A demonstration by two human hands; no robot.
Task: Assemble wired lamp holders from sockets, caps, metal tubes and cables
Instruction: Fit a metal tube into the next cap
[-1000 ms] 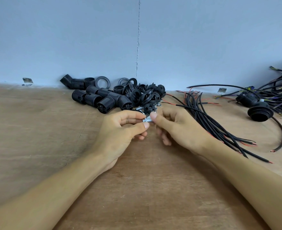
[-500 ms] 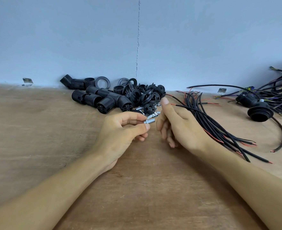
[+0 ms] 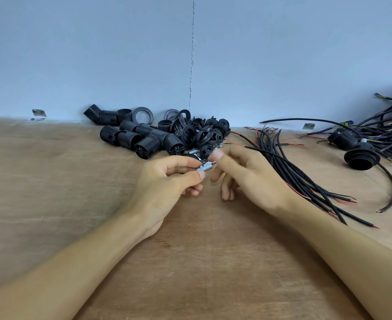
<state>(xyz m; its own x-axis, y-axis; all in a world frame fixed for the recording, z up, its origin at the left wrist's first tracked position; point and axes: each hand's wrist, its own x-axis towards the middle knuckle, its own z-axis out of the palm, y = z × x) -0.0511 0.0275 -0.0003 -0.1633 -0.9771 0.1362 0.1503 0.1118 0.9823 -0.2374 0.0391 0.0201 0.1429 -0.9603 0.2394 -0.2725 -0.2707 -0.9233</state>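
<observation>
Near the middle of the bench [image 3: 52, 181], a little toward its back edge, your left hand [image 3: 167, 181] pinches a short metal tube [image 3: 203, 168] between thumb and forefinger. The tube's free end points to your right, and your remaining fingers curl underneath. Your right hand [image 3: 248, 176] sits just beside it, with the thumb tip close above the tube's free end and the other fingers loosely bent. Whether that hand touches or grips the tube cannot be told from this angle.

Just behind your hands, along the back edge, lies a heap of black ribbed sockets [image 3: 144, 139]. Black caps [image 3: 202, 135] and rings are piled against its right side, and a few more silver tubes lie at the near foot of the heap.

To your right, a bundle of black cables [image 3: 294, 172] with red wire tips fans from the back edge toward the near right. Further right, near the bench's right edge, a lamp holder [image 3: 362, 155] rests mouth-down with a cable curving off it, in front of a tangle of wires [image 3: 388, 125].

Two small metal brackets [image 3: 39, 113] sit where the bench meets the blue wall [image 3: 98, 54].
</observation>
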